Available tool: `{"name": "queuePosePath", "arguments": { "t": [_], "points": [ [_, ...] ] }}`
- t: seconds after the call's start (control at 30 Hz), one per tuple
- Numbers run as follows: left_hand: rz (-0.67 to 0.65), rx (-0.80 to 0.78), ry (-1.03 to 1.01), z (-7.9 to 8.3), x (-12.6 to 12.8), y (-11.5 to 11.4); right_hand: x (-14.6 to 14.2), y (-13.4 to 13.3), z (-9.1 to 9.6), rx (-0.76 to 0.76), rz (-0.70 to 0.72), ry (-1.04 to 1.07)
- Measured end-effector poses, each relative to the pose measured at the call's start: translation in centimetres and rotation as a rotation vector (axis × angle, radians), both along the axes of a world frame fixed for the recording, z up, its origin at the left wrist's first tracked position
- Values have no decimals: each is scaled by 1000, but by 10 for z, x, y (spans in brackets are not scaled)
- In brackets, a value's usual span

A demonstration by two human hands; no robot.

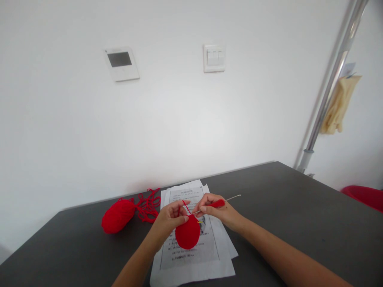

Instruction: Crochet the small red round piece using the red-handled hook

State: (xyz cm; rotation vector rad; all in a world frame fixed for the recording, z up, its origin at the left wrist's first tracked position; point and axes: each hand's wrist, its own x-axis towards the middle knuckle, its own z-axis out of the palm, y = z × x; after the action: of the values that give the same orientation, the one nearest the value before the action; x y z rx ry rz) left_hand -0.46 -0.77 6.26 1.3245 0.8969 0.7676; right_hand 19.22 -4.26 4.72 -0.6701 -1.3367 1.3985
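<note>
My left hand (174,215) pinches the upper edge of a round red crochet piece (188,235), with a strand of red yarn raised over its fingers. In my right hand (216,208) is a crochet hook (218,203) with a red grip; its working tip meets the top of the piece, while a thin metal end sticks out to the right. A small yellow marker (200,221) sits at the piece's right edge. Printed sheets (206,259) lie beneath both hands. To the left rests a ball of red yarn (118,216), with loose loops of yarn (149,205) beside it.
The dark table (269,199) meets a white wall. On the wall are a panel with a dark screen (122,63) and a light switch (214,58). A metal pole (326,95) stands at the right, near a hanging beige cloth (339,105) and a red object (363,196).
</note>
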Motion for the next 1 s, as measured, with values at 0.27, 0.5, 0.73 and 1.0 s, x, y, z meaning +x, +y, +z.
{"name": "queuePosePath", "arguments": {
  "t": [0.27,0.5,0.73,1.0],
  "points": [
    [-12,-1,8,-2,1,0,4,-2,8,39,30,-99],
    [-5,20,17,0,1,0,5,-5,11,99,10,-197],
    [25,81,32,1,2,-1,4,-7,11,242,-86,-389],
    [68,231,103,2,3,-6,3,-11,7,438,-116,-595]
  ]
}}
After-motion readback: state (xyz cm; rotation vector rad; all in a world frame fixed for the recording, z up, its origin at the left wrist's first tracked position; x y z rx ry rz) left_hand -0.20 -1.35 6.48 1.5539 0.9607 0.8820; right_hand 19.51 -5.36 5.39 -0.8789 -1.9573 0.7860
